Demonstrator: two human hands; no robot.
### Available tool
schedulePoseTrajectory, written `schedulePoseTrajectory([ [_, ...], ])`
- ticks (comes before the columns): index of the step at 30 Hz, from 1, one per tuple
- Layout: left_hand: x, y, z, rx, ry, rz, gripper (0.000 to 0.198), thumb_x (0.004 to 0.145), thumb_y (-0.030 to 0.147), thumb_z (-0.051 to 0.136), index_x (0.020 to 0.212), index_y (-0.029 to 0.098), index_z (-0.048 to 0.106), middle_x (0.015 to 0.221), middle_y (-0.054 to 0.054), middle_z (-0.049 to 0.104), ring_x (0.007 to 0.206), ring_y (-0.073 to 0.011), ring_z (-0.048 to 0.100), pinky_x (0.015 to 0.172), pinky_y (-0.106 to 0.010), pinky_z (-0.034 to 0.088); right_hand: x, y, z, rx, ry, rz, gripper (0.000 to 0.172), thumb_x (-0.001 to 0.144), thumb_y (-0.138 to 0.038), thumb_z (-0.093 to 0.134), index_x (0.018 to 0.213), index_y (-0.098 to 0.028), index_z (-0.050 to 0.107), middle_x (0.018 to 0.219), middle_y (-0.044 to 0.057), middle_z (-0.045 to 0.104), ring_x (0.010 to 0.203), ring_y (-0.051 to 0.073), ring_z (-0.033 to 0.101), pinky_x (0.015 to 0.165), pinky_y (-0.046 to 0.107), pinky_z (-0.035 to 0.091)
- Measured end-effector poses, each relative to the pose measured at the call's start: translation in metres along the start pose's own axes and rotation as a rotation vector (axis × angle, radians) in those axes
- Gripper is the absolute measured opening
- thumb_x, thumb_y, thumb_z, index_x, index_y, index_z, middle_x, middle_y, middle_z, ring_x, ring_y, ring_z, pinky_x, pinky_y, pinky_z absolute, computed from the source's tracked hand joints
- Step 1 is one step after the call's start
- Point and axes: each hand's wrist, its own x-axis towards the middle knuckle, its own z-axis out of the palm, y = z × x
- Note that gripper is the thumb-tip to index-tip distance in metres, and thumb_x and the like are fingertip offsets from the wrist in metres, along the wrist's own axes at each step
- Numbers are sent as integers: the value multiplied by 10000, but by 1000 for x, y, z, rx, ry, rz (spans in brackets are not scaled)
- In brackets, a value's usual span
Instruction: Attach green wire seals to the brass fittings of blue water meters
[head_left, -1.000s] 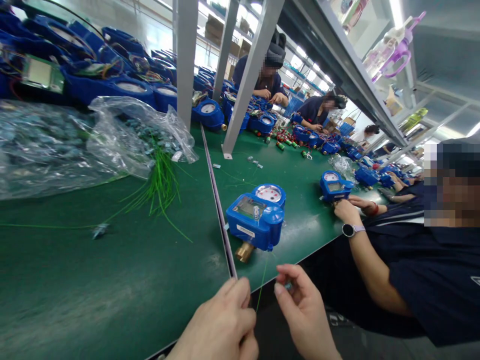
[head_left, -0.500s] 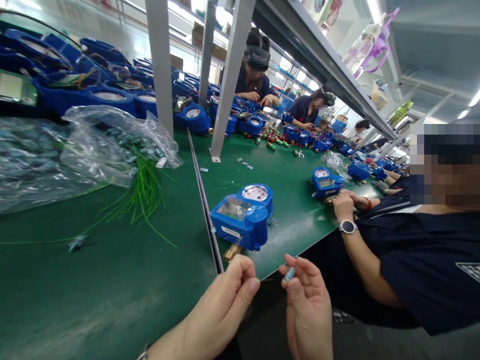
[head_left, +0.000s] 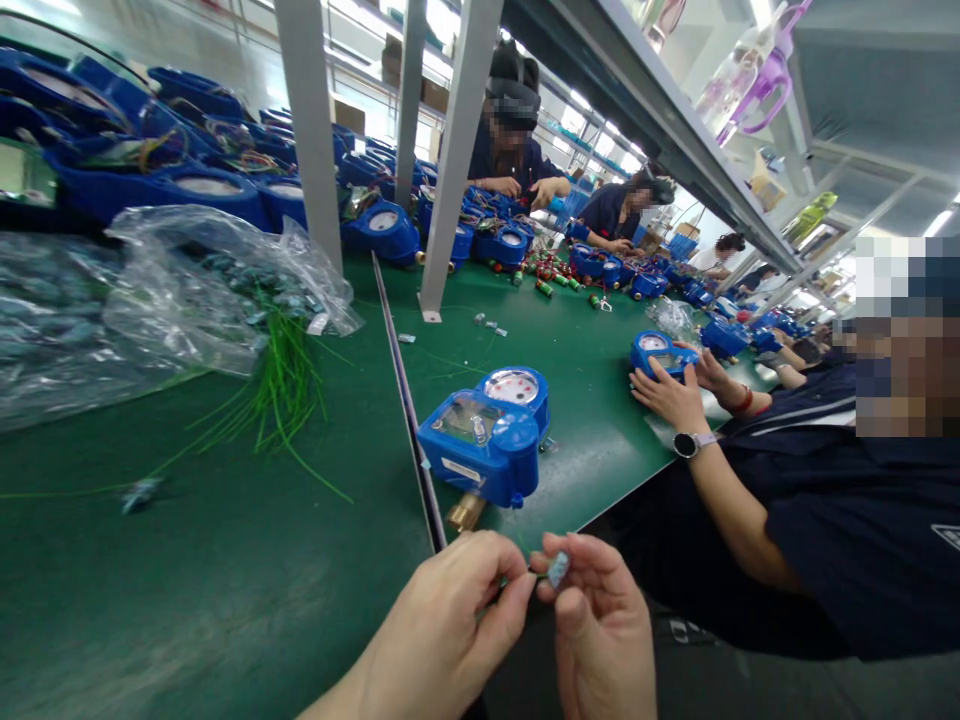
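My right hand [head_left: 600, 610] holds a small light-blue seal [head_left: 558, 569] at its fingertips, just below the front edge of the bench. Close beside it, my left hand [head_left: 472, 600] pinches a thin green wire [head_left: 537, 575] that runs to the seal. Beyond both hands a blue water meter [head_left: 480, 440] sits on the green bench, with a round dial, a clear window and a brass fitting [head_left: 466, 512] pointing toward me. Another light-blue seal [head_left: 141, 494] with a long green wire lies on the bench to the left.
A clear plastic bag [head_left: 187, 290] of seals, green wires [head_left: 289, 385] spilling out, lies at left. A metal strip [head_left: 405, 400] divides the bench. Shelf posts [head_left: 454, 160] rise behind. A co-worker's hands [head_left: 679, 390] hold another meter [head_left: 660, 352] at right. Many blue meters stand along the back.
My hands have come together, the right moving left with the seal toward the left fingertips. The co-worker's hand has moved up onto the front of their meter.
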Motion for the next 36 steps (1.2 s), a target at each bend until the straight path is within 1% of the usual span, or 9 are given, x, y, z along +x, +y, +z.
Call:
schedulePoseTrajectory([
  [5,-1,-5,-1,8,-5,-14,172,898,280,457,764,227,550,705,28,589,618,-116,535,585,-208,378,-1,-1,1,-11,-19,-5,309,686,-297,774,973,-253,669,970,51,705,781,155,669,683,265,566],
  [10,-2,-4,-1,19,1,-8,172,898,286,457,764,225,545,707,28,585,627,-117,537,585,-207,380,-1,-7,11,49,38,-2,275,664,-308,789,915,-258,687,922,33,716,736,125,670,652,206,556],
  [14,-2,-1,-2,15,0,4,176,900,283,459,755,222,536,705,27,583,644,-119,544,602,-205,389,-1,-7,12,26,40,-1,285,655,-325,793,907,-240,688,910,50,718,718,135,672,638,220,561],
  [18,-3,0,-1,37,-4,34,162,902,269,456,759,222,518,711,27,577,648,-117,544,606,-204,392,-3,-5,4,-103,40,-17,372,630,-306,811,961,-231,660,970,71,707,790,168,676,680,261,569],
  [23,-4,-2,-1,73,-13,89,135,899,247,466,770,219,498,728,22,570,666,-119,545,641,-209,398,-6,-9,1,-254,65,-39,432,614,-319,818,985,-202,630,980,103,699,782,203,678,669,314,578],
  [26,-4,-1,-2,69,-17,102,134,898,242,461,771,217,493,730,18,566,675,-127,543,644,-218,399,-7,-11,2,-268,69,-48,425,621,-334,812,978,-201,627,977,101,701,786,207,679,661,313,580],
  [29,-4,0,-2,45,-29,80,140,909,238,436,783,215,492,752,17,564,699,-132,537,661,-229,397,-7,-10,3,-273,62,-27,448,594,-322,830,970,-191,625,980,103,700,824,216,679,697,317,579],
  [32,-3,2,-3,26,-33,52,155,922,218,400,801,210,497,785,17,556,739,-135,519,705,-243,394,-6,-9,5,-207,37,11,504,594,-325,831,1024,-202,600,994,98,698,839,209,679,714,308,574],
  [36,-2,3,-6,79,29,64,164,909,224,437,783,209,542,808,6,543,803,-160,499,750,-280,382,-4,-7,11,-144,28,18,557,628,-374,805,1098,-215,550,984,91,700,821,198,681,708,301,569],
])
